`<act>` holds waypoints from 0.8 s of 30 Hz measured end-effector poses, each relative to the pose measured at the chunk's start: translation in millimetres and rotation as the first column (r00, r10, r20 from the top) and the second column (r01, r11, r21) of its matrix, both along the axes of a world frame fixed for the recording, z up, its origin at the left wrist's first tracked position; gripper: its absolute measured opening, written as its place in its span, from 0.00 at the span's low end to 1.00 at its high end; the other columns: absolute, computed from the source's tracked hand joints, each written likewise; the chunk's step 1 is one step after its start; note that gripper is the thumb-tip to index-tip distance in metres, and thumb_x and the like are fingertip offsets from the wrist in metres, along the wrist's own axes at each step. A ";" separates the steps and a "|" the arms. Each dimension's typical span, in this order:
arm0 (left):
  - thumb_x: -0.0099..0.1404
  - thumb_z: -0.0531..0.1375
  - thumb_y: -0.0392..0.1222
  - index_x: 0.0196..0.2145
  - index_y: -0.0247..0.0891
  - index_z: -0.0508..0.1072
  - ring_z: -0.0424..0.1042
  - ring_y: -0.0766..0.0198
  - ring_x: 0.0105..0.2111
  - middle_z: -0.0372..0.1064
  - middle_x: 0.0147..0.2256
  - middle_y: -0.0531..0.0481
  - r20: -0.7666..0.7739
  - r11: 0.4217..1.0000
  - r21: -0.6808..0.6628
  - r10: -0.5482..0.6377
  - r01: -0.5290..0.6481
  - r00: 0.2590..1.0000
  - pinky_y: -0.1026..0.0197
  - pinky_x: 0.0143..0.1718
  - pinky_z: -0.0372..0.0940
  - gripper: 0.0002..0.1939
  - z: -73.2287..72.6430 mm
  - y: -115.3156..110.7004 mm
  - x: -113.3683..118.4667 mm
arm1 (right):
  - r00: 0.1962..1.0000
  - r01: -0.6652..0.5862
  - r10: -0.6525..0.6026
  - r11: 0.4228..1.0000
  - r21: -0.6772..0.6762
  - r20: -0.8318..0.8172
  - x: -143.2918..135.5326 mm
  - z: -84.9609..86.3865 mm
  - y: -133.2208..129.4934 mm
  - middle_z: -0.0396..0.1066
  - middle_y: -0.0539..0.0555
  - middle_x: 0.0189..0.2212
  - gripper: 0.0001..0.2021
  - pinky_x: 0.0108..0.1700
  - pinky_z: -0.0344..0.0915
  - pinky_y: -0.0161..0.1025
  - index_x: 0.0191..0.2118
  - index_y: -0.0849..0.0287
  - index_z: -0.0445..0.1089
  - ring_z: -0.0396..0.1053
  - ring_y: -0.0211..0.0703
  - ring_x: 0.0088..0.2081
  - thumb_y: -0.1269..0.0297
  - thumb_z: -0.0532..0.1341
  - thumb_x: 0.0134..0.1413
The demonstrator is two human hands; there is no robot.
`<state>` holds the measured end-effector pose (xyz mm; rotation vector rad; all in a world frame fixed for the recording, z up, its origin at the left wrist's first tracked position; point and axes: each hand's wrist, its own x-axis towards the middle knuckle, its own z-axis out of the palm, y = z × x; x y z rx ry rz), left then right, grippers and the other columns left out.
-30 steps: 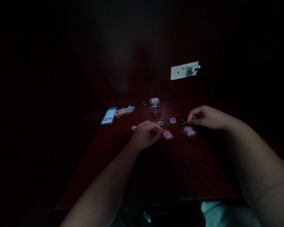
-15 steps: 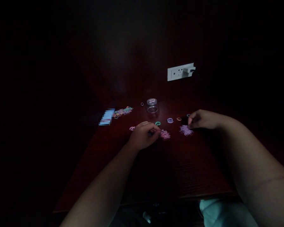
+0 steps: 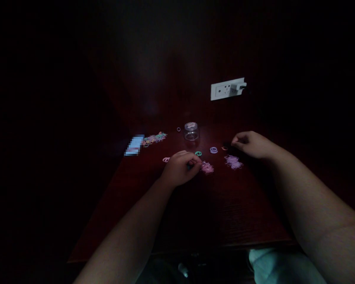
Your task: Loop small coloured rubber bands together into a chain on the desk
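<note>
A: What are your hands doing?

B: Your left hand (image 3: 182, 169) is curled, its fingertips at the near-left rim of the pink bands (image 3: 208, 168); I can't tell whether it grips one. Your right hand (image 3: 250, 145) has its fingertips drawn together, and I can't tell whether anything is between them.

A: What lies about them?

B: An orange band (image 3: 224, 148) is just left of your right fingertips, and the purple pile (image 3: 233, 162) just on your side of them. Between your hands sit the green bands (image 3: 198, 154) and lilac bands (image 3: 213, 150). Pale bands (image 3: 166, 159) show left of your left hand.

A: Where have you room?

B: A gap parts the pink bands from the purple pile. The table (image 3: 219, 213) runs from both hands back to its front edge, near you. Beyond your left hand stands the jar (image 3: 191, 132), close to the wall (image 3: 177, 86). Farther left, the mixed pile (image 3: 156, 139) meets a blurred blue panel (image 3: 134, 145) by the left edge.
</note>
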<state>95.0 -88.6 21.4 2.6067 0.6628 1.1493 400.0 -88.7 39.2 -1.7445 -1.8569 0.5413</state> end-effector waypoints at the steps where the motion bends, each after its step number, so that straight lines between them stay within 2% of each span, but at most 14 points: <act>1: 0.64 0.61 0.37 0.31 0.39 0.75 0.69 0.67 0.29 0.73 0.27 0.53 -0.001 1.000 -0.002 0.000 0.000 1.000 0.62 0.33 0.64 0.04 0.3 -0.3 0.1 | 1.000 -0.010 0.010 1.000 -0.001 0.019 -2.7 -2.4 1.7 0.75 0.54 0.27 0.05 0.32 0.65 0.38 0.31 0.58 0.72 0.71 0.43 0.28 0.65 0.60 0.52; 6: 0.64 0.61 0.37 0.32 0.39 0.75 0.69 0.66 0.29 0.73 0.27 0.53 -0.014 1.000 -0.015 0.013 -0.013 1.000 0.62 0.34 0.65 0.03 0.7 -0.9 0.0 | 0.991 -0.101 0.107 0.992 -0.072 0.084 -8.2 -16.3 10.9 0.79 0.53 0.33 0.09 0.38 0.67 0.38 0.33 0.58 0.77 0.75 0.46 0.35 0.64 0.59 0.52; 10: 0.64 0.61 0.37 0.32 0.39 0.75 0.69 0.67 0.29 0.73 0.28 0.53 -0.016 1.000 -0.012 0.006 -0.006 1.000 0.62 0.34 0.65 0.03 0.5 -0.5 -0.2 | 0.978 -0.130 0.150 0.982 -0.137 0.146 -6.6 -21.1 14.8 0.80 0.52 0.33 0.11 0.38 0.67 0.38 0.32 0.57 0.79 0.75 0.46 0.34 0.64 0.58 0.52; 17: 0.64 0.61 0.37 0.31 0.39 0.75 0.69 0.67 0.29 0.73 0.27 0.53 -0.011 1.000 -0.006 0.006 -0.006 1.000 0.63 0.33 0.64 0.03 0.1 0.8 -0.7 | 0.974 -0.092 0.123 0.982 -0.166 0.191 -6.4 -15.9 10.0 0.74 0.50 0.21 0.11 0.28 0.61 0.37 0.28 0.58 0.78 0.69 0.42 0.25 0.60 0.59 0.50; 20: 0.64 0.61 0.37 0.32 0.39 0.75 0.69 0.67 0.29 0.73 0.27 0.53 -0.007 1.000 0.001 0.005 -0.005 1.000 0.63 0.34 0.64 0.03 -0.5 1.1 -0.8 | 0.973 -0.090 0.120 0.984 -0.154 0.199 -6.8 -12.9 9.1 0.74 0.50 0.21 0.11 0.29 0.61 0.37 0.28 0.58 0.78 0.69 0.42 0.25 0.61 0.58 0.50; 24: 0.64 0.60 0.37 0.32 0.39 0.75 0.69 0.67 0.29 0.72 0.27 0.53 -0.002 1.000 0.008 0.005 -0.005 1.000 0.62 0.34 0.64 0.04 0.0 1.2 -1.1 | 0.978 -0.077 0.088 0.995 -0.065 0.189 -7.5 -10.7 9.6 0.76 0.51 0.25 0.10 0.31 0.61 0.37 0.29 0.58 0.77 0.70 0.42 0.27 0.63 0.58 0.50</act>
